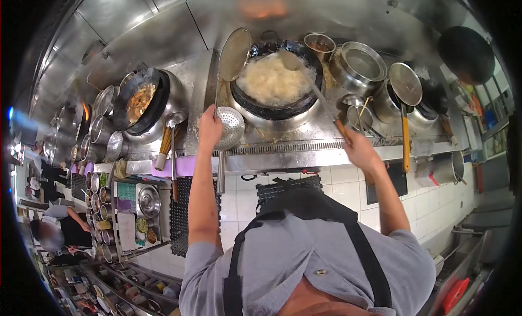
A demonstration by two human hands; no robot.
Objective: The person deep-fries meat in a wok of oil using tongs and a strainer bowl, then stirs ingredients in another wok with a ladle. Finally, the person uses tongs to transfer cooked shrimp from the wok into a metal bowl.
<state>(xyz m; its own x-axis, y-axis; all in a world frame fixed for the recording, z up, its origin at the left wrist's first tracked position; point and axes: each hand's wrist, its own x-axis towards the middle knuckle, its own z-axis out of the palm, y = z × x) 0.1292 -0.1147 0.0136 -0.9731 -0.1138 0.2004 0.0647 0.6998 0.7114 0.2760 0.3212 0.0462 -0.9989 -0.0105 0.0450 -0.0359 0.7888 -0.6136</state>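
Observation:
My left hand (209, 130) is wrapped round the handle of a round wire-mesh strainer (235, 54), which is raised at the left rim of the wok. A perforated skimmer (231, 129) lies beside that hand, its handle jutting over the counter edge. My right hand (361, 151) grips the wooden-ended handle of a ladle (292, 60). The ladle's bowl is in the pale, foaming contents (274, 81) of a large black wok (251, 105). What lies under the foam is hidden.
A second wok (155, 107) with browned food sits left. Right stand a steel pot (356, 77), a small pot (319, 44) and a yellow-handled strainer (406, 85). A co-worker (57, 229) stands far left by several ingredient containers (103, 196). Black mats (182, 207) are below the counter.

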